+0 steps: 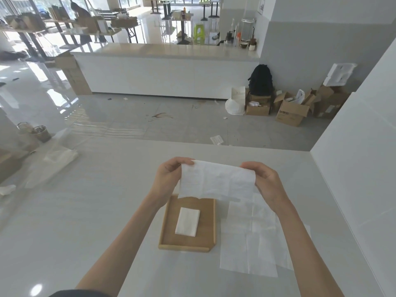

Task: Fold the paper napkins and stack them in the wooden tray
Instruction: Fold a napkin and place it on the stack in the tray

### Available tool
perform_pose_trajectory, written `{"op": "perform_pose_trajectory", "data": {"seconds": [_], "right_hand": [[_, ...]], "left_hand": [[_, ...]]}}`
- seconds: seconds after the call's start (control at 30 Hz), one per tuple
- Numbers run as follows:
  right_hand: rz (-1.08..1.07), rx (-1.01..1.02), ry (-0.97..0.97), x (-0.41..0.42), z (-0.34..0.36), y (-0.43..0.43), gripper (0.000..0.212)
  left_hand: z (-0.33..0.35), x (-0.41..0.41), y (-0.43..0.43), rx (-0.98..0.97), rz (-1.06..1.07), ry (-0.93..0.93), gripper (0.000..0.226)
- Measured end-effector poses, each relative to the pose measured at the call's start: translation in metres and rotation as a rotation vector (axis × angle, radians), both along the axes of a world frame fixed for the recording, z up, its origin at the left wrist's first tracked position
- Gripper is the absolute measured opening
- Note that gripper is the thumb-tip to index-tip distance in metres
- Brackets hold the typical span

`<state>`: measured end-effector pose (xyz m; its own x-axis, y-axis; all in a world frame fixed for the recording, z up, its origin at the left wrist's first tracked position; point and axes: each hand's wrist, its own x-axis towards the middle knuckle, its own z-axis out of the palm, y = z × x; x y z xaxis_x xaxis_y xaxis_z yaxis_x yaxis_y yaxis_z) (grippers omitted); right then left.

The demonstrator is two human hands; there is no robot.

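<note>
I hold a white paper napkin (216, 181) in the air above the far end of the wooden tray (207, 221). My left hand (169, 179) pinches its upper left corner and my right hand (265, 181) pinches its right edge. The napkin hangs down as a wide sheet, folded over at the top. A small folded napkin (187, 221) lies flat in the middle of the tray. To the right of the tray, unfolded napkins (250, 239) lie spread and overlapping on the white table (85, 211).
A white wall (360, 168) runs along the table's right side. A clear plastic bag (51, 166) and a crumpled tissue (7, 189) lie at the table's far left. Beyond the table edge are the floor, a white counter (167, 71) and cardboard boxes (293, 110).
</note>
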<state>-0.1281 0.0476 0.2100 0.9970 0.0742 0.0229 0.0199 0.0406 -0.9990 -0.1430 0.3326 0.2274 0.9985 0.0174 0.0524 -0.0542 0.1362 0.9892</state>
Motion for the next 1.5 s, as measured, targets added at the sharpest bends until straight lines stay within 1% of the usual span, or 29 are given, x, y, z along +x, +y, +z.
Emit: {"op": "perform_pose_trajectory", "data": {"seconds": [0.1, 0.17, 0.27, 0.37, 0.43, 0.53, 0.6, 0.8, 0.87, 0.97, 1.1, 1.2, 1.3, 1.43, 1.5], "right_hand": [[-0.055, 0.079, -0.016, 0.000, -0.002, -0.002, 0.053], [-0.041, 0.095, -0.028, 0.000, 0.003, -0.003, 0.058], [-0.043, 0.092, -0.052, 0.000, 0.005, -0.005, 0.057], [-0.075, 0.095, -0.085, 0.002, 0.007, -0.008, 0.057], [-0.077, 0.112, -0.081, 0.003, 0.008, -0.009, 0.049], [-0.090, 0.069, -0.074, 0.002, 0.009, -0.007, 0.027], [-0.116, 0.041, -0.090, 0.003, 0.010, -0.008, 0.023], [-0.089, -0.059, -0.171, 0.007, 0.019, -0.011, 0.029], [-0.081, -0.087, -0.189, 0.007, 0.023, -0.012, 0.028], [-0.066, -0.109, -0.178, 0.008, 0.027, -0.012, 0.026], [-0.072, -0.125, -0.184, 0.008, 0.027, -0.014, 0.029], [-0.087, -0.131, -0.222, 0.008, 0.027, -0.015, 0.032], [-0.096, -0.124, -0.246, 0.007, 0.025, -0.014, 0.038], [-0.080, -0.158, -0.290, 0.006, 0.026, -0.015, 0.058], [-0.079, -0.182, -0.296, 0.006, 0.026, -0.016, 0.058]], "left_hand": [[-0.001, 0.003, 0.003, 0.025, 0.005, -0.006, 0.047], [0.000, 0.005, 0.005, 0.055, 0.006, -0.019, 0.056], [0.001, 0.010, 0.005, 0.089, 0.010, -0.037, 0.061], [0.001, 0.013, 0.005, 0.063, 0.026, -0.059, 0.054], [0.001, 0.015, 0.006, 0.053, 0.027, -0.068, 0.047], [0.000, 0.017, 0.006, 0.075, 0.024, -0.066, 0.047], [0.000, 0.017, 0.007, 0.081, 0.020, -0.068, 0.046], [0.002, 0.018, 0.013, 0.064, 0.025, -0.049, 0.035], [0.003, 0.019, 0.014, 0.059, 0.023, -0.051, 0.032], [0.004, 0.019, 0.016, 0.068, 0.022, -0.058, 0.033], [0.006, 0.018, 0.019, 0.061, 0.028, -0.051, 0.023], [0.006, 0.019, 0.019, 0.047, 0.025, -0.055, 0.032], [0.007, 0.018, 0.016, 0.036, 0.018, -0.054, 0.033], [0.008, 0.018, 0.013, 0.053, 0.035, -0.046, 0.033], [0.009, 0.018, 0.012, 0.052, 0.038, -0.039, 0.031]]}}
